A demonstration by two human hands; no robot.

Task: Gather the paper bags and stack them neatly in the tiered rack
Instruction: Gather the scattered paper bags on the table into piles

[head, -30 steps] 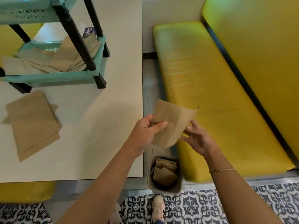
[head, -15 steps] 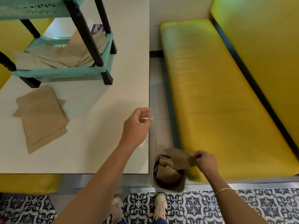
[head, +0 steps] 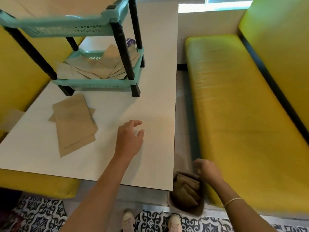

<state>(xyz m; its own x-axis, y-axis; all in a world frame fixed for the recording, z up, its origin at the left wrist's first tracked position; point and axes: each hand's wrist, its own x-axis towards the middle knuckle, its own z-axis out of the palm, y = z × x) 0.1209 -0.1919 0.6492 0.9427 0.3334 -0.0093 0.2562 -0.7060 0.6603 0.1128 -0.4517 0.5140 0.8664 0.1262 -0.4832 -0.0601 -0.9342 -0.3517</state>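
Brown kraft paper is all we have to gather. Largest, the white table (head: 150, 77) carries the teal tiered rack (head: 93, 82), its lower shelf holding fanned paper bags (head: 103, 69), its top tier cut off by the frame. Bare tabletop lies between the rack's feet and the near edge. A loose stack of bags (head: 73, 123) lies flat left of our left hand (head: 129, 139), which hangs over the table with fingers relaxed, holding nothing. On the floor by the yellow bench (head: 242, 114), a small bin (head: 185, 208) holds more bags. Our right hand (head: 207, 171) above it is blurred — we cannot tell its grip.
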